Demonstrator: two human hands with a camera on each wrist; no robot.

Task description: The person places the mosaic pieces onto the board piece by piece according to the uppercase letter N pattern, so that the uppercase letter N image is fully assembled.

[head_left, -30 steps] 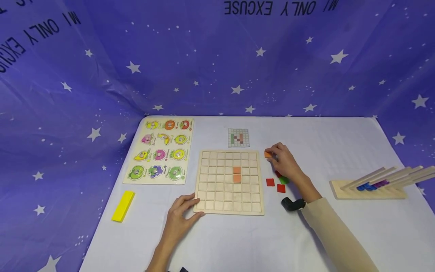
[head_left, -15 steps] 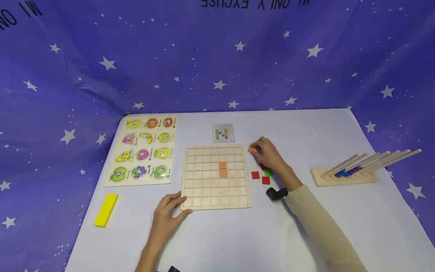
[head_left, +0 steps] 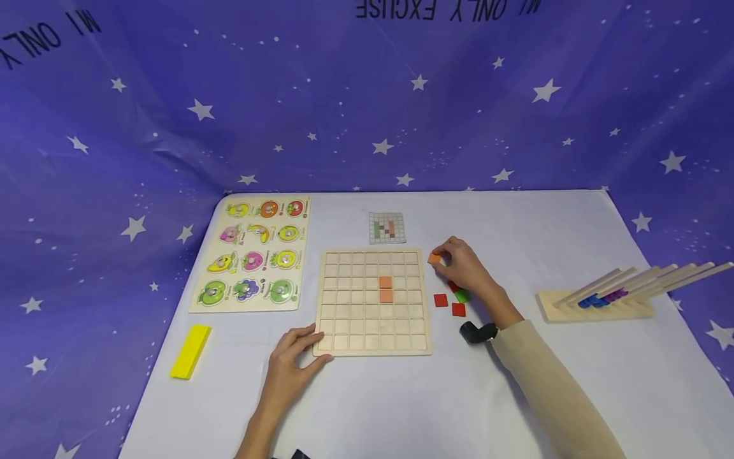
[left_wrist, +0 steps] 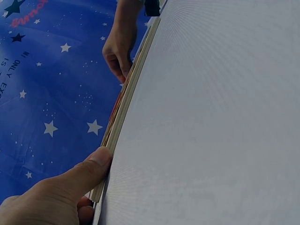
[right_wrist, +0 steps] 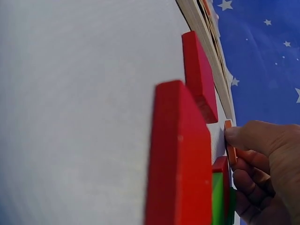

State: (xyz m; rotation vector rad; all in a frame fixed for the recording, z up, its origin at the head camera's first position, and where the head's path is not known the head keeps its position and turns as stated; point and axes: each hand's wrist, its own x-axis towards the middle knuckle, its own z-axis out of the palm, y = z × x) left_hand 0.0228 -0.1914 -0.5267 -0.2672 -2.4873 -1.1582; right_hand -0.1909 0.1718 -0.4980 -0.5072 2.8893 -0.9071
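A right hand [head_left: 463, 266] pinches a flat, square, orange, apparently wooden tile [head_left: 434, 258] at its fingertips, just right of a square, pale wooden grid board [head_left: 372, 326] lying to that hand's left, while the left hand [head_left: 290, 368], farther from the tile, holds the board's near corner between thumb and fingers.

R hand [head_left: 466, 268] is pinching an orange tile [head_left: 434, 258] just right of the wooden grid bd [head_left: 364, 325]; L hand [head_left: 289, 370] is gripping its near-left corner. Two orange sqs [head_left: 386, 295] are filling adjacent cells, same col. Two red tiles [head_left: 440, 300] are lying to the right; another red pc [head_left: 453, 287] & a green tile [head_left: 462, 296] are showing partly beside R hand. Pattern card [head_left: 387, 228] is lying beyond; fruit puzzle [head_left: 243, 308] is lying left, w/ yellow block [head_left: 191, 352] nearer. Peg stand [head_left: 596, 315] is standing far right.
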